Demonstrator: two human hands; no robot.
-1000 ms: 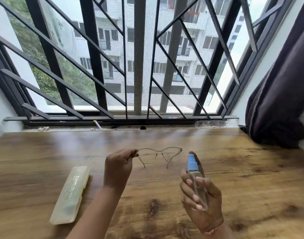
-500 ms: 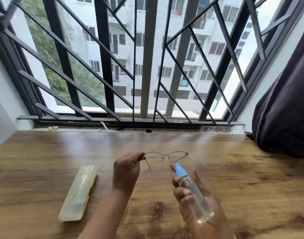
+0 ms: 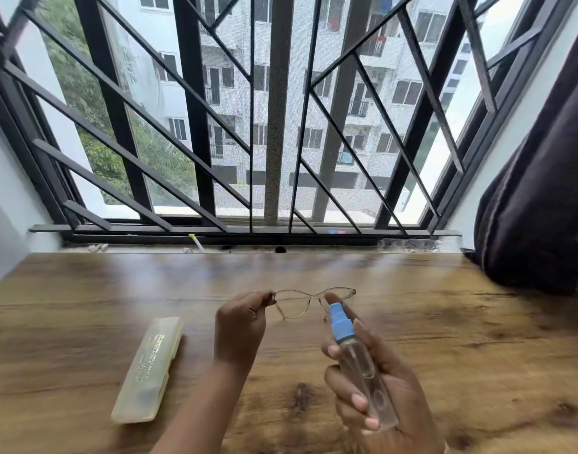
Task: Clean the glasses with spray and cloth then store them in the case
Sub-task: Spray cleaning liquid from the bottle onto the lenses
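Note:
My left hand [image 3: 240,326] pinches the left end of thin clear-framed glasses [image 3: 300,303] and holds them above the wooden table [image 3: 84,306]. My right hand [image 3: 372,385] grips a clear spray bottle [image 3: 356,362] with a blue nozzle. The nozzle sits just below the right lens, and my index finger rests over its top. A pale yellow closed glasses case [image 3: 150,365] lies on the table left of my left forearm. No cloth is in view.
A window with black metal bars [image 3: 274,126] runs along the table's far edge, with small bits on the sill. A dark curtain [image 3: 536,208] hangs bunched at the right, resting on the table's far right corner.
My right hand has brought the bottle up and left, so the blue nozzle now sits close under the right lens. The view has tilted down slightly. The glasses stay in my left hand.

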